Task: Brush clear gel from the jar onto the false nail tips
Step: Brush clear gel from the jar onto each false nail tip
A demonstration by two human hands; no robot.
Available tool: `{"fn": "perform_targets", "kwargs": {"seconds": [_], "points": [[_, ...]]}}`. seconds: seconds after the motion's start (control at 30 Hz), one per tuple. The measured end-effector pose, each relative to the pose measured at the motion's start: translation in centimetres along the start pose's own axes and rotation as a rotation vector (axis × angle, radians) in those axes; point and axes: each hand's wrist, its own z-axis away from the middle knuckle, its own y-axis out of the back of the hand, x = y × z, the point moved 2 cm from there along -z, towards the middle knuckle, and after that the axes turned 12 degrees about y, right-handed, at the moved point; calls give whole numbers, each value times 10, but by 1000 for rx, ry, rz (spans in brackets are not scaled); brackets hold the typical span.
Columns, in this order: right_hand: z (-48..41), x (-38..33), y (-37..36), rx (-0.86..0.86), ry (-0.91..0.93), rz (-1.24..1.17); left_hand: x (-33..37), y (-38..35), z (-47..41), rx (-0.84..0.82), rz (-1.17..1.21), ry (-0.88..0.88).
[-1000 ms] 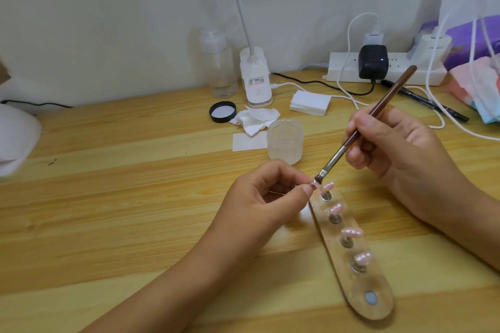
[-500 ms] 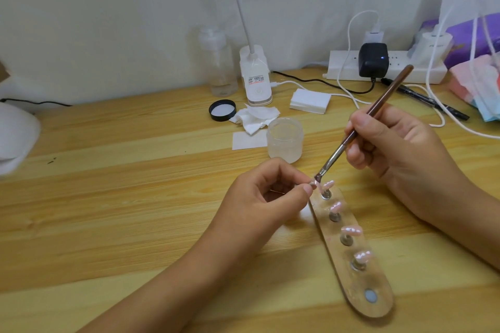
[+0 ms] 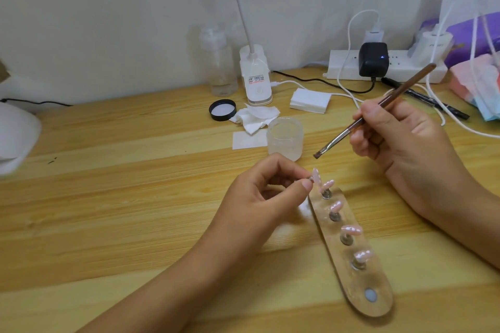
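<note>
R hand grips the brush, now lifted clear of the tip it touched 0.5 s ago, bristles near the jar — L hand pinches that tip's peg beside the holder — probably reload due or coat done.

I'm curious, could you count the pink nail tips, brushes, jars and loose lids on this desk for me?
Pink nail tips: 5 (4 on the clear stand, 1 pinched by the left hand)
Brush: 1, held by the right hand
Gel jar: 1
Black lid: 1
Total: 8
</note>
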Motion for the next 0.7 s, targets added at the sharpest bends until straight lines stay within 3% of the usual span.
{"fn": "perform_targets", "kwargs": {"seconds": [0.3,0.7], "points": [[3,-4,-5,-120,-11,-76,-3,2,-1,-26,58,5],[1,-2,-1,-57,36,-56,-3,0,-1,-26,113,26]]}}
